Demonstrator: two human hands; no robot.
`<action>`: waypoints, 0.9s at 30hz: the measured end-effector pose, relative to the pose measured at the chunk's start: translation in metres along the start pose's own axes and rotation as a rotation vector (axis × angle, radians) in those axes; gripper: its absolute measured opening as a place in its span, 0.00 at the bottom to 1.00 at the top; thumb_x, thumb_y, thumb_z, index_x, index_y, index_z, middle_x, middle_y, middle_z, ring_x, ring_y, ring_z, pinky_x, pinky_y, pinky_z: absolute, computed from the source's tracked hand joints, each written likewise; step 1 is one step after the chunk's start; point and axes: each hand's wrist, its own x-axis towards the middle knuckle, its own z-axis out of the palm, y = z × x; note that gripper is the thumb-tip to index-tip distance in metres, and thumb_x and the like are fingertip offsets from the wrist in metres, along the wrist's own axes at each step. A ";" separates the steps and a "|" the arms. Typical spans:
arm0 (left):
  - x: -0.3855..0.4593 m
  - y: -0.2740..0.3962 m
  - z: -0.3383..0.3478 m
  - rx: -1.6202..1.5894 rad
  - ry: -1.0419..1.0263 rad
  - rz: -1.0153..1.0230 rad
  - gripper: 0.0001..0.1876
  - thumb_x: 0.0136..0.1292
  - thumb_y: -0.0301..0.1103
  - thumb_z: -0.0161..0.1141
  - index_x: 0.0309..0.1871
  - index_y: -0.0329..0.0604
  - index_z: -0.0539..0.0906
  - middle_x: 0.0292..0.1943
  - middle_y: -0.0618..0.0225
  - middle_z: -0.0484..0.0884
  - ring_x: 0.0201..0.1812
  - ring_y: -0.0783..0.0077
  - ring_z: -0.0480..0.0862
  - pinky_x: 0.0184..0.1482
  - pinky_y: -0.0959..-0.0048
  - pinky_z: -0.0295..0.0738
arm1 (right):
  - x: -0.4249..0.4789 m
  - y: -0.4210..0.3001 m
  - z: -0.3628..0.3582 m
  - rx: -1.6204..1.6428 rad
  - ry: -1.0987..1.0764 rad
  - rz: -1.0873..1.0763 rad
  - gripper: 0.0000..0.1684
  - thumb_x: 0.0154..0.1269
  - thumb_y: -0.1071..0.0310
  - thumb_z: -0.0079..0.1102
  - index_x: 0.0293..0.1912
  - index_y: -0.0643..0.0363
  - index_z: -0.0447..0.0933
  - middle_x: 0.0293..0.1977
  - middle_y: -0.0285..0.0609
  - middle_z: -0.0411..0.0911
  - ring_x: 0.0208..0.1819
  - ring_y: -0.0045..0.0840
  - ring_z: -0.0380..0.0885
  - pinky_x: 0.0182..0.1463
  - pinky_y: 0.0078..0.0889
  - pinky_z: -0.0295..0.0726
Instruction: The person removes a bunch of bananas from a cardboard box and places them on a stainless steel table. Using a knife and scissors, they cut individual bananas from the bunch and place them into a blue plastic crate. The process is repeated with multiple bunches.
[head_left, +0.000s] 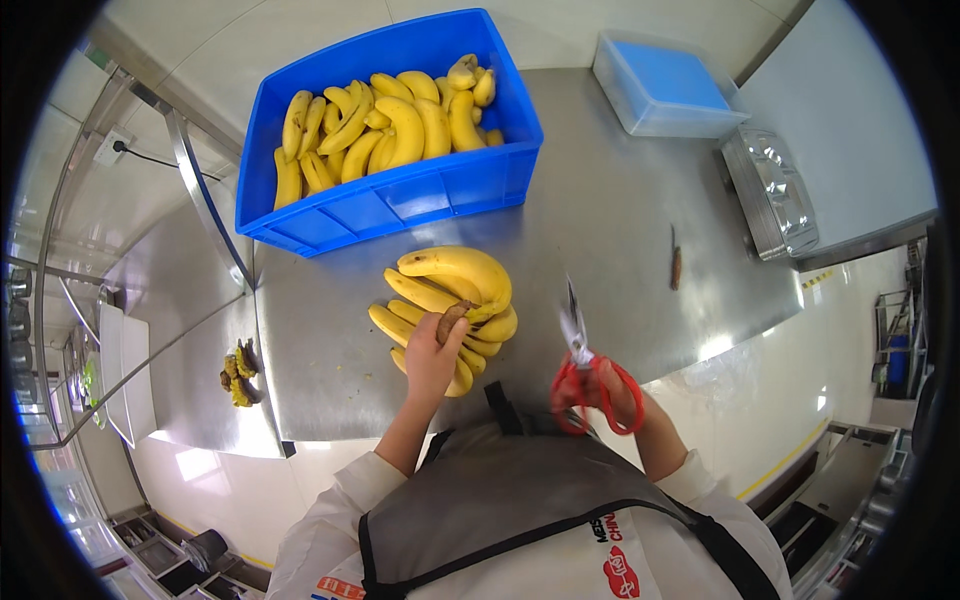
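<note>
My left hand (433, 356) grips the brown stem crown of a bunch of yellow bananas (457, 274), which rests on the steel table in front of me. Red-handled scissors (576, 330) are in my right hand (600, 390), to the right of the bunch, with the blades pointing away from my body; the blades look nearly closed and slightly blurred. Beyond the bunch stands a blue plastic crate (390, 206) holding many bananas (405, 131). Several cut-off banana crowns (241, 373) lie at the left, on the adjoining steel surface.
A small knife with a brown handle (676, 266) lies on the steel table (600, 195) to the right. Farther back are a clear plastic box with a blue panel (667, 82) and stacked metal compartment trays (772, 191). A white tub (124, 375) stands at far left.
</note>
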 end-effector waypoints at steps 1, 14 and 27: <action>-0.001 0.001 -0.002 -0.006 -0.002 -0.004 0.16 0.62 0.40 0.63 0.30 0.35 0.74 0.24 0.60 0.70 0.25 0.61 0.70 0.30 0.67 0.65 | -0.004 -0.011 0.019 0.074 -0.047 0.085 0.25 0.72 0.45 0.43 0.50 0.57 0.66 0.30 0.34 0.71 0.32 0.21 0.74 0.41 0.23 0.73; 0.002 -0.013 0.001 -0.075 -0.008 0.073 0.17 0.62 0.40 0.62 0.29 0.34 0.73 0.24 0.60 0.68 0.26 0.61 0.69 0.29 0.66 0.64 | 0.017 0.004 0.047 -0.126 -0.082 0.263 0.27 0.74 0.43 0.38 0.43 0.60 0.68 0.22 0.32 0.66 0.18 0.17 0.68 0.23 0.20 0.69; -0.003 -0.007 -0.008 0.063 -0.027 0.195 0.14 0.59 0.38 0.65 0.32 0.34 0.76 0.25 0.56 0.71 0.28 0.54 0.72 0.31 0.62 0.66 | 0.040 0.000 0.062 -0.130 -0.012 0.347 0.34 0.72 0.35 0.33 0.42 0.60 0.69 0.20 0.34 0.68 0.17 0.19 0.69 0.23 0.20 0.72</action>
